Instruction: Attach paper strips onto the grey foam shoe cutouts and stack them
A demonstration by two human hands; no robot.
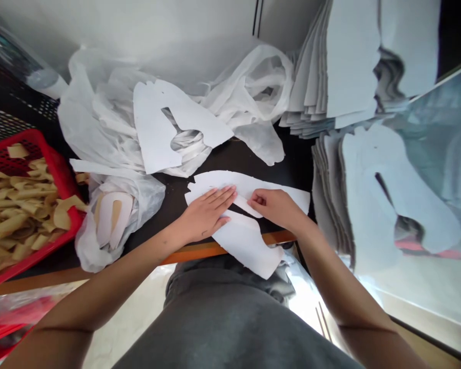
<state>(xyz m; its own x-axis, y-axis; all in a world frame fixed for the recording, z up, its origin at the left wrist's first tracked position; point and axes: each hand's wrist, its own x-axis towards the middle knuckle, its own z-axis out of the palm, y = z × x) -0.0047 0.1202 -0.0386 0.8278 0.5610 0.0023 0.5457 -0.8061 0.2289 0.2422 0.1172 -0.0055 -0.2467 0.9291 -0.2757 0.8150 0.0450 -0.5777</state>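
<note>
A white shoe-upper piece (249, 241) lies across the dark table edge, its lower wing hanging over the front. My left hand (209, 210) rests flat on it, palm down, fingers stretched out. My right hand (272, 205) is closed, fingertips pinched at a narrow white strip (246, 206) along the slot in the middle. Whether this strip is a separate piece or part of the upper is hard to tell. Behind my hands, another white upper piece (153, 120) with a slot and round opening leans on plastic bags.
At left stands a red basket (51, 159) full of curled tan scraps (23, 205). Beside it, a clear bag (146, 197) holds white U-shaped pieces (114, 218) with tan middles. Stacks of white upper pieces (351, 61) rise at right, near a glossy reflecting surface (453, 169).
</note>
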